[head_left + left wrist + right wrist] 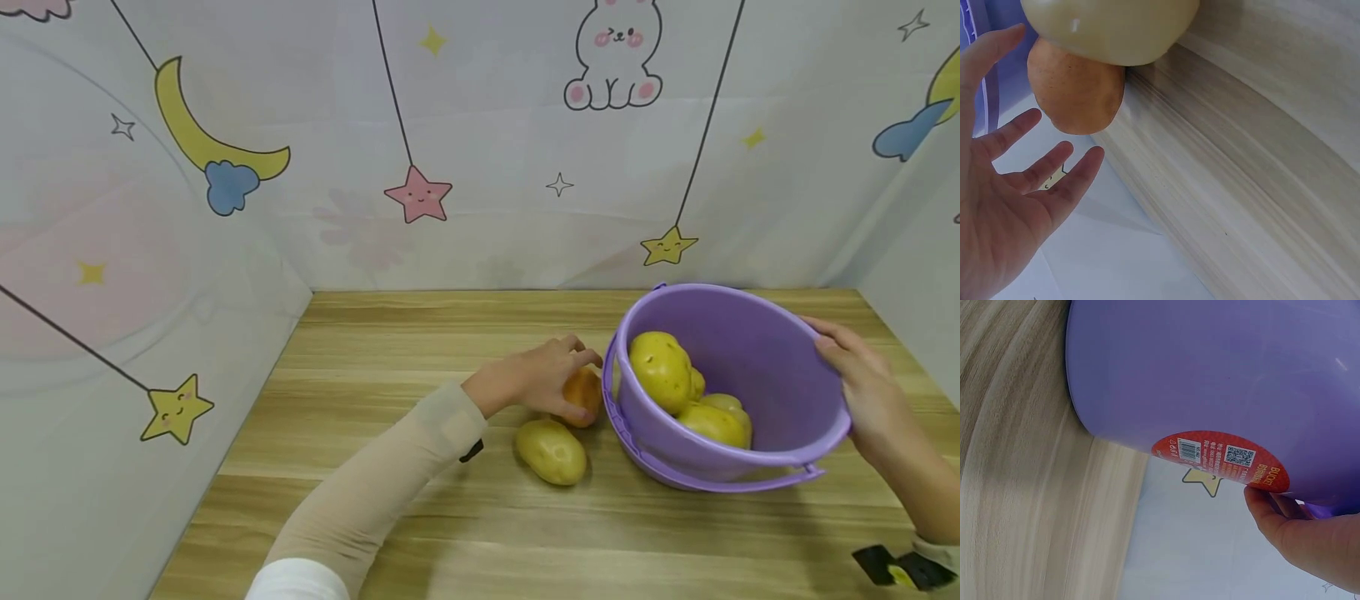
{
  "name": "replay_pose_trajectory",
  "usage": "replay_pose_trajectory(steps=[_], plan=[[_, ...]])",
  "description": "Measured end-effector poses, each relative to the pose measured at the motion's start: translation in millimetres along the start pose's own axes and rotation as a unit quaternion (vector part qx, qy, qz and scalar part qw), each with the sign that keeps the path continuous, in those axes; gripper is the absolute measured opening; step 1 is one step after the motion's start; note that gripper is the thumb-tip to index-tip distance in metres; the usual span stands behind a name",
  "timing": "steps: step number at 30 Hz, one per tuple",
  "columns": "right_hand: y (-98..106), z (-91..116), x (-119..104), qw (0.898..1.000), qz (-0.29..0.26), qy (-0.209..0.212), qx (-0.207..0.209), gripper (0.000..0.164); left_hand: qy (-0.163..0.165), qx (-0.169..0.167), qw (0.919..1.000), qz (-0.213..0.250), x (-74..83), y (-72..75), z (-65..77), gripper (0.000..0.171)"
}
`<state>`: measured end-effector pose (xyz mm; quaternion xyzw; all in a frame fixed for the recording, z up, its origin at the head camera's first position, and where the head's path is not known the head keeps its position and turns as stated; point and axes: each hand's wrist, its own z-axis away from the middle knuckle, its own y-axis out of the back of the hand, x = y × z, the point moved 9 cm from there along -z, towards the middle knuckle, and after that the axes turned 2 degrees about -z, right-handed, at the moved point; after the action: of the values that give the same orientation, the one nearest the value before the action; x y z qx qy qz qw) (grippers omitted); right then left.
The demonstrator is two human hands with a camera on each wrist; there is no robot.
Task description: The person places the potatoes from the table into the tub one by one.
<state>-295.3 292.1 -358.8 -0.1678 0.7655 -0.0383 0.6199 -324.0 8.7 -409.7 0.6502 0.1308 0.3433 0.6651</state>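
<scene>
A purple bucket (pixel 783 371) leans to the left on the right half of the table, with several yellow potatoes (pixel 662 372) inside. My right hand (pixel 868 398) grips its right rim; in the right wrist view, fingers (pixel 1266 515) lie beside the bucket's red label (pixel 1225 459). Left of the bucket, my left hand (pixel 542 379) reaches over a round orange-brown vegetable (pixel 584 395), perhaps a sweet potato. The left wrist view has that hand's fingers (pixel 1066 187) spread, apart from the orange-brown vegetable (pixel 1075 90). A pale yellow potato (pixel 551 452) lies just nearer on the table.
The wood-grain table (pixel 390 350) carries all of these things. A white cloth (pixel 495 242) printed with stars, a moon and a rabbit stands at the back and sides. The bucket's purple handle (pixel 750 483) hangs down along its front.
</scene>
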Motion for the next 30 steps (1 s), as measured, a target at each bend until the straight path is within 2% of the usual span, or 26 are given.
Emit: replay_pose_trajectory(steps=[11, 23, 30], plan=[[0.4, -0.3, 0.8, 1.000, 0.002, 0.008, -0.001, 0.043, -0.017, -0.006, 0.9992, -0.037, 6.0, -7.0, -3.8, 0.075], [0.2, 0.1, 1.9, 1.000, -0.014, 0.002, -0.003, 0.043, -0.013, -0.015, 0.9994, -0.027, 4.5, -13.7, -6.3, 0.077], [1.4, -0.2, 0.7, 1.000, 0.001, 0.004, 0.004, 0.043, -0.019, -0.016, 0.9993, -0.027, 5.3, -14.8, -6.9, 0.076]])
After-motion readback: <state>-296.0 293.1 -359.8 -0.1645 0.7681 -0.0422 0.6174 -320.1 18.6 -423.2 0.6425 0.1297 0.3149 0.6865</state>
